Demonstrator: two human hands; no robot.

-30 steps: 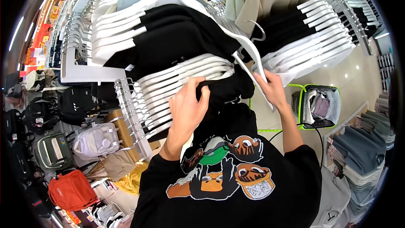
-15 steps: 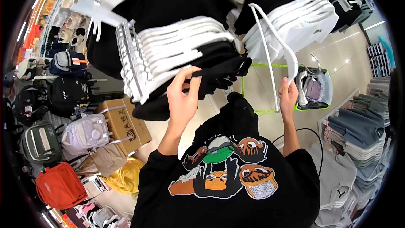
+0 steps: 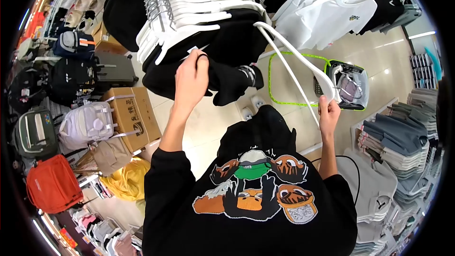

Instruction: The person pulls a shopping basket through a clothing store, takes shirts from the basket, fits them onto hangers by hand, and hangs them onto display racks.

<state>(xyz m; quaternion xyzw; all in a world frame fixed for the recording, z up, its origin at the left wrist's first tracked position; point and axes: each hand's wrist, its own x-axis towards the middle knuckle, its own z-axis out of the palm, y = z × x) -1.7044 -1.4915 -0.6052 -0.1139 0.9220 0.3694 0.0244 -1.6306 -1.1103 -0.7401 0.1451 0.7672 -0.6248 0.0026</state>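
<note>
Largest first. Rack of black clothes (image 3: 234, 33): white hangers (image 3: 204, 5) side by side, hooks bunched on one rail, so the pieces hang in a close row. White shirts (image 3: 327, 16) hang beyond, packed the same way, which saves width.

My right side: folded clothes (image 3: 400, 135) in overlapping stacks, edges outward, presumably so each can be picked out. My left side: bags, a red bag (image 3: 52, 185) nearest, and a box (image 3: 135, 114) on the floor (image 3: 201, 149).

Basket (image 3: 354, 108), green-rimmed, with cloth inside: on the floor beyond the right hand. A green loop (image 3: 269, 78) reaches out beside it; cannot tell how the two join.

Garment (image 3: 222, 83), black: in front of the row's near end, bunched and drooping from the left hand (image 3: 191, 78). That hand is nearly closed, fingertips and thumb pinching a fold near the top; the grip looks chosen to let the rest hang by its weight.

Loose hanger (image 3: 316, 69), white: between garment and basket, slanted, nothing draped on it. Right hand (image 3: 328, 116) is closed on its near end, thumb along the frame. I judge this end grip keeps the far end clear of my fingers, pointing toward the rack.
</note>
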